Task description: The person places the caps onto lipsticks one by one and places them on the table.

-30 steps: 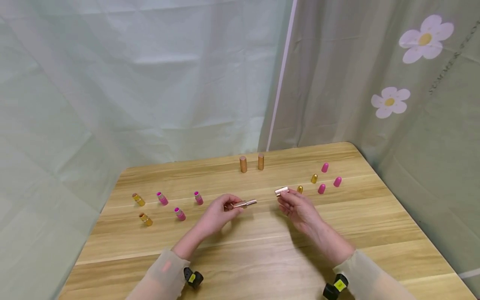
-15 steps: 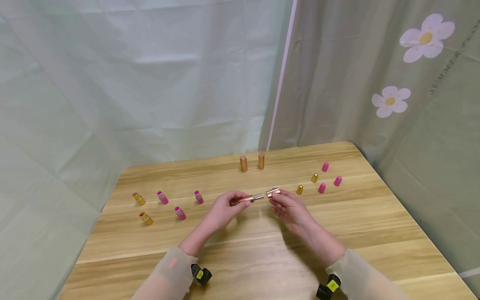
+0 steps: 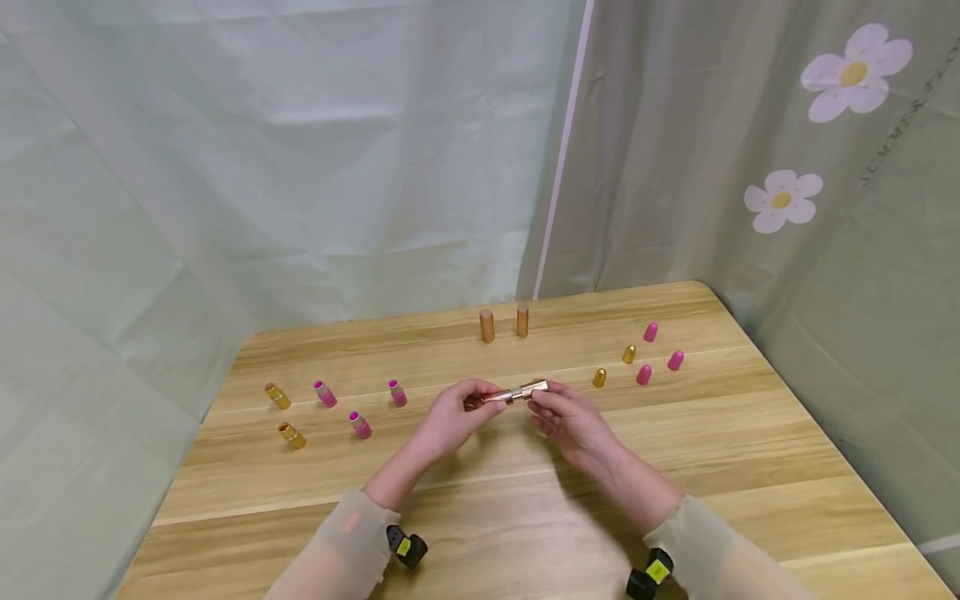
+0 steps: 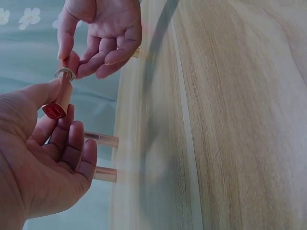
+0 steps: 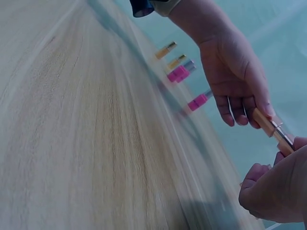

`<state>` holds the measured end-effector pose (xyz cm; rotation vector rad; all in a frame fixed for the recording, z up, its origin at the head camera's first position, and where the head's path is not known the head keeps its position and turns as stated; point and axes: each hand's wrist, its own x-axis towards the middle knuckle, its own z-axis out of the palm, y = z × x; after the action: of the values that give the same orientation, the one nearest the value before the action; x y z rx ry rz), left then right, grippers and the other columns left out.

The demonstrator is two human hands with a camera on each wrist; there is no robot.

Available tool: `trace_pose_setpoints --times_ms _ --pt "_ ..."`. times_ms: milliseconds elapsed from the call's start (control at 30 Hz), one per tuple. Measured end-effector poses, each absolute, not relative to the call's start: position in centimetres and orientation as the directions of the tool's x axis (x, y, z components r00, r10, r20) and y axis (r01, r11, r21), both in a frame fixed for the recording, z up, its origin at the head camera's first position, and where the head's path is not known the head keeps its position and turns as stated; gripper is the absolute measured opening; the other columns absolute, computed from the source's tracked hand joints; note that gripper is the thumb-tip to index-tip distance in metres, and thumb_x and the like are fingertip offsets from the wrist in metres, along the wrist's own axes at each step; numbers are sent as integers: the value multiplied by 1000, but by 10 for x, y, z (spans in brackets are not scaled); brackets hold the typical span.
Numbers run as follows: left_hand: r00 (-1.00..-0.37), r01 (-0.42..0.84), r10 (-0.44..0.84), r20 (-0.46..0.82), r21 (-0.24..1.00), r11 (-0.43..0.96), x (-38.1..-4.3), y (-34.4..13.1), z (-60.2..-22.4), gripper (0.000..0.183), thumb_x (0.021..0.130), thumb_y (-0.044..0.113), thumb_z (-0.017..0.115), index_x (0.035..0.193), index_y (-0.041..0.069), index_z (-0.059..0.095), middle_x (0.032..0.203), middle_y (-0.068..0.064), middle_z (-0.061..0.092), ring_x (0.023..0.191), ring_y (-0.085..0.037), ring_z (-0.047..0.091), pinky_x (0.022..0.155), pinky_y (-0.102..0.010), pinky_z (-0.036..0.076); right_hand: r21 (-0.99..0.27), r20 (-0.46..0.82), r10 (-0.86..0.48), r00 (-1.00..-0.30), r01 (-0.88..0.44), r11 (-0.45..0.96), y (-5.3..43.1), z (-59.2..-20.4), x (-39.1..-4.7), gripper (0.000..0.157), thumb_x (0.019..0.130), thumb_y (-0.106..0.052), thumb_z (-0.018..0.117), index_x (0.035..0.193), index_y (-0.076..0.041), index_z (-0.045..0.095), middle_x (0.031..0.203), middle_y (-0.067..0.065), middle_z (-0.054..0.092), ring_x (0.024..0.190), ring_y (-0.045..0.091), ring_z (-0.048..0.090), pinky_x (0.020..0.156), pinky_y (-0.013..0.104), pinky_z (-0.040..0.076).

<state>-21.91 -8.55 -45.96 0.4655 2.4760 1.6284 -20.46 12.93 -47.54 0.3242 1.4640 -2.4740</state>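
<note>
Over the middle of the table my left hand [image 3: 453, 419] pinches the rose-gold base of a lipstick tube [image 3: 498, 398], held roughly level above the wood. A red label [image 4: 54, 111] shows on the base's end in the left wrist view. My right hand [image 3: 576, 427] pinches the matching lipstick cap [image 3: 537, 387] between thumb and fingers. The cap's mouth is over the narrower inner tube of the base, with a short silvery band [image 4: 65, 73] showing between the two parts. Both hands are close together, in line with the tube.
Two rose-gold lipsticks [image 3: 487, 326] stand near the table's back edge. On the left stand uncapped tubes, gold [image 3: 277, 396] and pink [image 3: 325, 394]. Gold caps [image 3: 629, 354] and pink caps [image 3: 676, 361] stand on the right. A curtain [image 3: 360, 167] hangs behind the table [image 3: 525, 517].
Both hands have come together: the left moved right with the lipstick base, the right moved left with the cap. The cap, apart from the base before, now covers the end of its inner tube.
</note>
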Motion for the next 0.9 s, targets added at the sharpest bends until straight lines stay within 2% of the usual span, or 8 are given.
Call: trace_pose_setpoints --times_ms 167,267,467,733,900 --pt "-941 187 333 62 914 360 -220 -84 -461 20 94 22 77 109 9 72 98 0 70 87 -17 61 72 -29 52 -828 -318 -92 -944 323 -458 125 -477 -204 19 97 -7 68 114 -6 60 96 0 71 96 16 66 99 39 47" --pt "-940 184 336 59 916 355 -220 -84 -462 20 94 22 77 109 10 71 99 1 69 88 -17 61 73 -30 53 -830 -323 -92 -942 329 -451 122 -478 -204 23 97 -9 68 116 -4 58 97 0 70 96 17 65 99 39 47" --pt "-938 179 342 51 918 354 -220 -83 -465 21 94 23 77 110 10 71 100 1 69 89 -17 61 73 -30 53 -825 -322 -104 -941 332 -457 120 -480 -204 14 98 -12 68 108 -7 58 93 -1 70 94 16 65 99 39 47" --pt "-942 169 332 43 916 364 -219 -82 -465 21 94 22 77 110 9 71 99 -1 69 87 -17 60 71 -28 51 -822 -327 -113 -938 341 -456 120 -479 -202 28 97 -6 67 123 -2 58 98 1 72 99 18 67 102 42 47" --pt "-936 179 349 43 913 368 -220 -83 -466 21 94 21 76 110 8 71 99 -2 68 87 -18 60 72 -29 51 -824 -326 -110 -939 339 -454 120 -478 -202 30 95 -5 68 124 -4 60 100 2 71 102 21 66 98 40 48"
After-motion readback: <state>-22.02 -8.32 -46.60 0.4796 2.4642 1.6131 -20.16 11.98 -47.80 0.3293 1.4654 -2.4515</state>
